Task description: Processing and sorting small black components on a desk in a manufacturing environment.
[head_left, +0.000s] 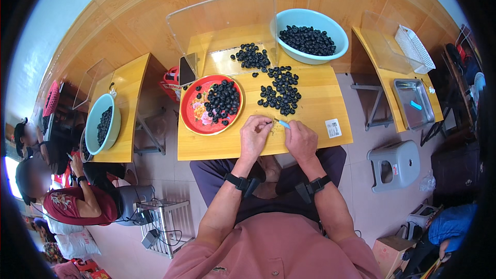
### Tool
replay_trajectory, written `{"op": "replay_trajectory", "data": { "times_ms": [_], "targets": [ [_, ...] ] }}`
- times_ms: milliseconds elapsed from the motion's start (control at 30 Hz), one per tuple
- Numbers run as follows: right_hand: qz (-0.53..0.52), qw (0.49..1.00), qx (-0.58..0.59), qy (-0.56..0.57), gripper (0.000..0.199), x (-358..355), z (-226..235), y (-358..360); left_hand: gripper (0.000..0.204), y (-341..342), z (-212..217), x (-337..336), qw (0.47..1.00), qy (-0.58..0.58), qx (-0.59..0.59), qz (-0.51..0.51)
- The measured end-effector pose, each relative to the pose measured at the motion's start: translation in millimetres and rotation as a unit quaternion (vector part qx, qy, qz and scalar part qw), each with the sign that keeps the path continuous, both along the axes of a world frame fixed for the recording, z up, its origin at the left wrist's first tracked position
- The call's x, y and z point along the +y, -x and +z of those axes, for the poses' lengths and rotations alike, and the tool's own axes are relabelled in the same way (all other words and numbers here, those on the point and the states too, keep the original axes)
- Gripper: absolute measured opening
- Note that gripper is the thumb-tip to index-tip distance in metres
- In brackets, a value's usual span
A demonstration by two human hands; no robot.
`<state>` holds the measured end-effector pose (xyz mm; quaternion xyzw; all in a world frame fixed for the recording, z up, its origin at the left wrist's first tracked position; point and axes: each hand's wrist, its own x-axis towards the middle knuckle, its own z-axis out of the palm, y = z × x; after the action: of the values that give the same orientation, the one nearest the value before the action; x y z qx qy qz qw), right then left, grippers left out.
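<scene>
A wood-panelled room with a pale tiled floor holds a row of small yellow wooden desks, seen from above; the person sits at the middle desk (315,129), forearms coming in from six o'clock, each wrist wearing a black strap. The left hand (254,135) rests on the desk's near edge with its fingers curled in, pinching something small at the fingertips; what it is cannot be told. Just beside it, at three o'clock, the right hand (301,139) is clenched around a small light-blue tool (283,123), whose tip points toward the left fingertips. At ten o'clock from the hands lies a red plate (192,113) carrying a heap of dark round fruits (223,101). At twelve o'clock a loose scatter of dark fruits (280,90) spreads over the desktop, and beyond it, at one o'clock, stands a light-blue basin (289,20) holding more of them. A clear plastic screen (222,20) rises along the far edge, with a phone (186,70) leaning near its left end. A white sticker (333,128) lies on the desk at three o'clock. On the desk to the right sits a metal tray (405,108); a grey plastic stool (395,165) stands on the floor near it. At nine o'clock, another person in a red top (77,204) sits at the left desk by a second basin (95,129).
</scene>
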<state>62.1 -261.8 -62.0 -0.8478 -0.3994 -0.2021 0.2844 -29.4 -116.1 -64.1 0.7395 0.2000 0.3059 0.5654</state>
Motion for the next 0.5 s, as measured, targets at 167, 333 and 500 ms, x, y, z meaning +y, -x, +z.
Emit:
{"op": "replay_trajectory", "data": {
  "times_ms": [167,333,500],
  "targets": [
    [0.04,0.999,-0.024,0.013,0.014,0.3,7.1,2.3,0.027,-2.7,-1.3,-1.1,1.0,0.026,-0.002,0.005],
    [0.048,0.998,-0.032,0.019,0.014,0.0,5.7,1.6,0.03,-2.9,0.8,-0.4,1.0,-0.011,0.014,-0.003],
    [0.046,0.998,-0.029,0.024,0.014,0.7,5.8,2.4,0.028,-1.9,1.4,-1.5,1.0,-0.018,0.015,-0.001]
  ]
}}
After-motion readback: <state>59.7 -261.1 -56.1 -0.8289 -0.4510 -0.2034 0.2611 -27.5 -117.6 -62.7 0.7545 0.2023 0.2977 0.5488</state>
